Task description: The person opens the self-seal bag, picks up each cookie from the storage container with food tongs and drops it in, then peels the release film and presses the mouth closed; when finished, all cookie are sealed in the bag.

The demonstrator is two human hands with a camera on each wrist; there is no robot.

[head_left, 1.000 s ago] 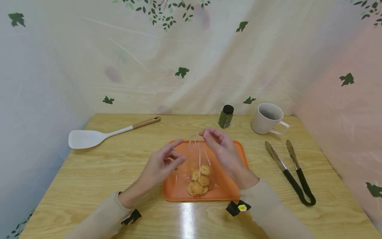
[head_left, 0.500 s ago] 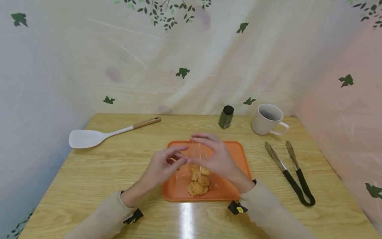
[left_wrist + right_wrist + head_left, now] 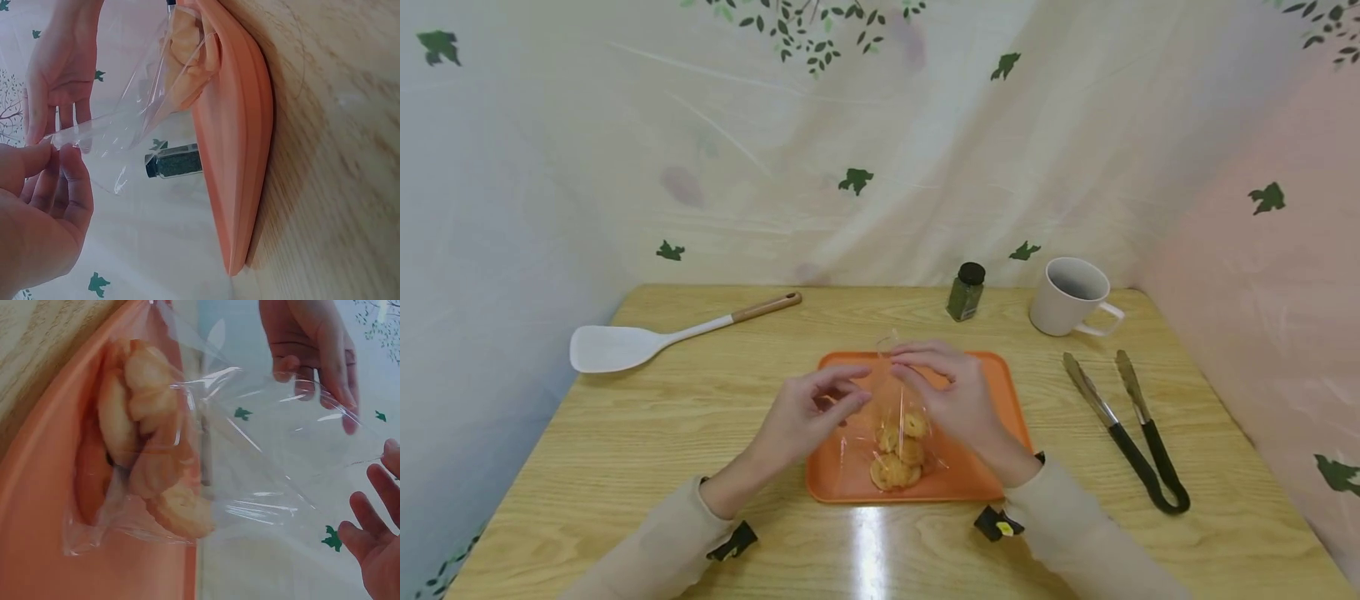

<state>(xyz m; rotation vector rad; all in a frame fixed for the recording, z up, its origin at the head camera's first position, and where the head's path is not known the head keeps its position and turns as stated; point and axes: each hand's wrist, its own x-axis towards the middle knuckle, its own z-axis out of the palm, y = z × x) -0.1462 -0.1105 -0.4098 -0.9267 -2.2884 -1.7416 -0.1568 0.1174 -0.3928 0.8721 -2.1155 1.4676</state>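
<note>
A clear plastic bag [image 3: 901, 402] with several golden cookies [image 3: 895, 472] in its bottom rests on an orange tray [image 3: 962, 479]. Its upper part rises between the two hands. The left hand [image 3: 801, 417] pinches the left side of the bag's mouth between thumb and forefinger, as the left wrist view shows. At the opposite side the right hand [image 3: 955, 396] pinches the rim with thumb and fingertips. In the right wrist view the film [image 3: 262, 456] stretches taut from the cookies [image 3: 159, 437] up to both hands; the right hand [image 3: 381, 550] is partly cut off there.
Behind the tray stands a black-capped jar of green flakes [image 3: 966, 293], with a white mug [image 3: 1070, 296] to its right. Black-handled tongs [image 3: 1138, 446] lie on the right of the wooden table [image 3: 685, 417]. A white spatula [image 3: 610, 348] lies at the far left.
The right hand came down and left from the bag's top, spread its fingers around the opening, then closed its fingertips on the rim. The left hand stayed nearly in place.
</note>
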